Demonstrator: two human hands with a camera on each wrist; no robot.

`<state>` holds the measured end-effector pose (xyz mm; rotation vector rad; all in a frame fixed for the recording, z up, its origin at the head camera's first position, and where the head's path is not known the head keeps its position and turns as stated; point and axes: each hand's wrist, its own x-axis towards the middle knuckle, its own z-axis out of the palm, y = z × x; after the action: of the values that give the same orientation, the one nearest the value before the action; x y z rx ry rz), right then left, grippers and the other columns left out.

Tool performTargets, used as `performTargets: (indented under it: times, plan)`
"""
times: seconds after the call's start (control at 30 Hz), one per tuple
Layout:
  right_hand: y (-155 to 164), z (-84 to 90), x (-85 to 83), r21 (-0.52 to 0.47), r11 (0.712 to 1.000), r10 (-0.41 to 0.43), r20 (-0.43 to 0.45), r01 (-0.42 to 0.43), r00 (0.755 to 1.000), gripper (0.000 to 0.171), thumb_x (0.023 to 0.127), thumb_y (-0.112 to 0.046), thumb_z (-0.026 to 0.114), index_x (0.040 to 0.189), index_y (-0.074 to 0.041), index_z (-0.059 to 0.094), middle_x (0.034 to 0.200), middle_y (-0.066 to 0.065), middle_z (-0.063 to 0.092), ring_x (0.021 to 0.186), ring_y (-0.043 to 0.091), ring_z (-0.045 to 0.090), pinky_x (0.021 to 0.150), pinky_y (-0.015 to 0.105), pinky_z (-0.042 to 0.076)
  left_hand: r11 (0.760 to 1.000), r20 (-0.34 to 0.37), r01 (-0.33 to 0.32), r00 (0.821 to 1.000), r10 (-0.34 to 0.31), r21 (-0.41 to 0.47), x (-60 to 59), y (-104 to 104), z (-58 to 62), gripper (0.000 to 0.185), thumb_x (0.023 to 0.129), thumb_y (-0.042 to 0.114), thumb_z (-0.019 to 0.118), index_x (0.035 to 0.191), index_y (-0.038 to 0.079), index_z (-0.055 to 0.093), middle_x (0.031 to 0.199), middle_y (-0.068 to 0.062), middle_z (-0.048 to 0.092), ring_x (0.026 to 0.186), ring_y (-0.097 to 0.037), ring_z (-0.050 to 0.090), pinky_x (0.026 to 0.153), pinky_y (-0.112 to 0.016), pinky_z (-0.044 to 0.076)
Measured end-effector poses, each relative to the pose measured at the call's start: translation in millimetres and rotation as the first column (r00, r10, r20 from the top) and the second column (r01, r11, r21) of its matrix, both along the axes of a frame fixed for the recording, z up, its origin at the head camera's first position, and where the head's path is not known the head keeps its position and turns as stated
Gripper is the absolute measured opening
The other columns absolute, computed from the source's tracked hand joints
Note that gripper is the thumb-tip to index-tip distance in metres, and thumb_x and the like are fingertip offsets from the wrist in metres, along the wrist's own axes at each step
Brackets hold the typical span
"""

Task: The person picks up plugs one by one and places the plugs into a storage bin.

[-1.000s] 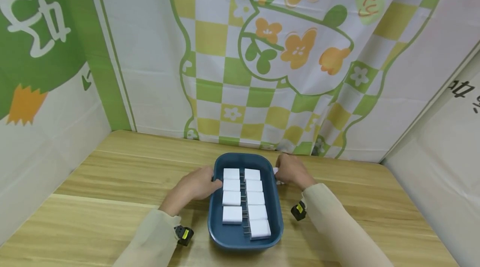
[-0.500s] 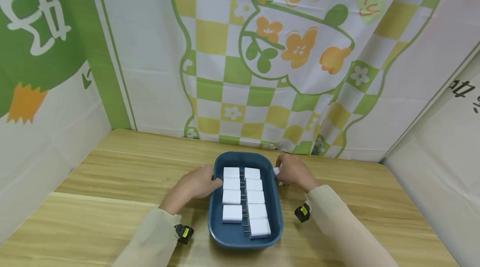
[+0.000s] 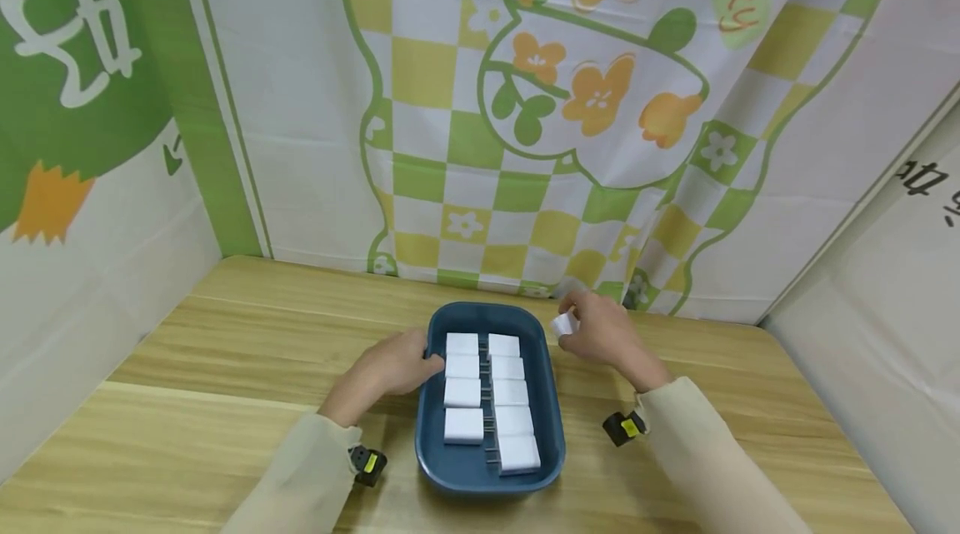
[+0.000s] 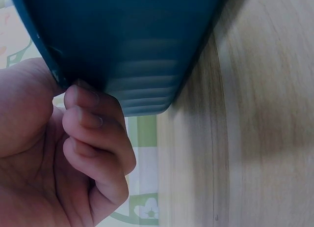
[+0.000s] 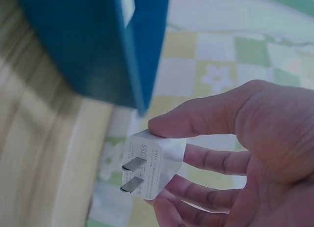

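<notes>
left hand (image 3: 392, 369) curled, grip closed, right hand (image 3: 600, 331) raised, pinching

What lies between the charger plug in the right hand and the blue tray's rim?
Nothing. In the head view the charger plug in the right hand hangs just beyond the blue tray; only bare wooden table shows in the gap.

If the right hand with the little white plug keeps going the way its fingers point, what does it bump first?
Probably the blue tray: the right hand, pinching the white plug, points left toward its far right rim. Depth is unclear; it may pass above.
</notes>
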<state>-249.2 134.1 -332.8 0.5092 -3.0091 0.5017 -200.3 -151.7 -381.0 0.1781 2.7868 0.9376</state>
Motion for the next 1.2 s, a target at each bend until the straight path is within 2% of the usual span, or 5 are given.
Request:
performTargets:
  times: [0.23, 0.43, 0.77, 1.0, 1.2]
  plan:
    - [-18.5, 15.7, 26.2, -0.043, 0.997, 0.062, -0.060, -0.065, 0.996, 0.035, 0.077, -0.010, 0.082, 0.108, -0.008, 0.066, 0.106, 0.013, 0.068, 0.084, 0.025, 0.061, 0.065, 0.037, 0.050, 1.000, -0.007, 0.010, 1.000, -0.010, 0.010, 0.8, -0.1, 0.4, 0.038, 0.096, 0.020, 0.059, 0.061, 0.014, 0.047, 0.055, 0.002, 0.041, 0.047, -0.012, 0.037, 0.046, -0.025, 0.028]
    - [-33.4, 22.9, 45.7, -0.027, 0.989, 0.143, -0.041, -0.144, 0.989, 0.035, 0.080, -0.012, 0.082, 0.111, -0.013, 0.066, 0.107, 0.006, 0.065, 0.093, 0.024, 0.062, 0.071, 0.038, 0.052, 1.000, -0.005, 0.011, 1.000, -0.011, 0.018, 0.4, -0.5, 0.9, 0.038, 0.096, 0.020, 0.059, 0.061, 0.014, 0.046, 0.054, 0.002, 0.041, 0.047, -0.012, 0.037, 0.046, -0.025, 0.028]
    - [-47.6, 18.0, 67.6, -0.056, 0.889, 0.452, -0.047, -0.454, 0.891, 0.033, 0.083, -0.010, 0.081, 0.111, -0.014, 0.065, 0.108, 0.002, 0.064, 0.088, 0.019, 0.062, 0.067, 0.027, 0.050, 1.000, 0.002, 0.013, 1.000, -0.013, 0.014, -0.3, -0.7, 0.9, 0.041, 0.096, 0.020, 0.060, 0.058, 0.014, 0.045, 0.053, 0.002, 0.039, 0.046, -0.012, 0.036, 0.045, -0.025, 0.027]
    - [-59.4, 12.0, 76.5, -0.041, 0.873, 0.488, 0.056, -0.487, 0.871, 0.032, 0.085, -0.013, 0.080, 0.112, -0.016, 0.064, 0.107, -0.001, 0.060, 0.093, 0.018, 0.061, 0.073, 0.029, 0.052, 1.000, 0.005, 0.022, 1.000, -0.022, 0.000, -2.2, -1.5, 0.6, 0.041, 0.095, 0.021, 0.061, 0.058, 0.014, 0.045, 0.053, 0.003, 0.038, 0.046, -0.012, 0.035, 0.045, -0.025, 0.026]
    - [-68.2, 4.4, 80.5, -0.018, 0.846, 0.532, 0.104, -0.533, 0.841, 0.031, 0.085, -0.013, 0.079, 0.111, -0.019, 0.065, 0.106, -0.004, 0.059, 0.082, 0.011, 0.054, 0.071, 0.026, 0.047, 1.000, 0.007, 0.027, 1.000, -0.027, -0.003, -3.6, -2.8, -0.7, 0.040, 0.095, 0.021, 0.060, 0.059, 0.013, 0.046, 0.053, 0.002, 0.039, 0.046, -0.012, 0.035, 0.046, -0.025, 0.026]
